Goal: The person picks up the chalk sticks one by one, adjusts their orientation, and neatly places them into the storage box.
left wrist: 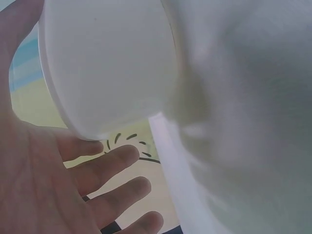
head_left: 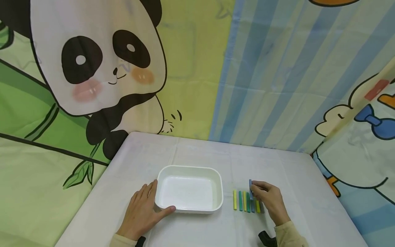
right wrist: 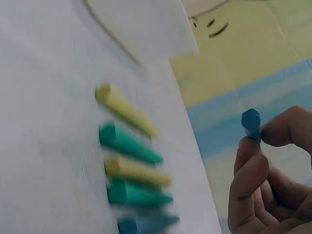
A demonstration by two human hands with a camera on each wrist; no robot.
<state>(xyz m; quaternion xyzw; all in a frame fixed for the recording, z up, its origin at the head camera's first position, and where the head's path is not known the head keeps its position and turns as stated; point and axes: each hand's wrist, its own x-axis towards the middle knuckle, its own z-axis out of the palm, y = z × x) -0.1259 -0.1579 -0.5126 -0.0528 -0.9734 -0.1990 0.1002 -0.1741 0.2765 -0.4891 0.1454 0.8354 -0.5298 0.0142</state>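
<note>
I log: one blue hexagonal stick (right wrist: 251,118), lifted, right hand (head_left: 270,199) pinching it; other sticks (head_left: 248,203), not yet lifted, rowed at three o'clock of white tray (head_left: 192,211); left hand (head_left: 142,210), fingers extended, against its eight o'clock edge.

The white-covered counter (head_left: 200,151) is being backed by a printed curtain (head_left: 197,68). On its left, a large panda (head_left: 106,60) is being shown, with green leaves (head_left: 81,175) being displayed below. Blue stripes (head_left: 299,72) are being borne farther right, and a white figure (head_left: 361,157) with a blue bow (head_left: 373,120) is being shown at far right.
</note>
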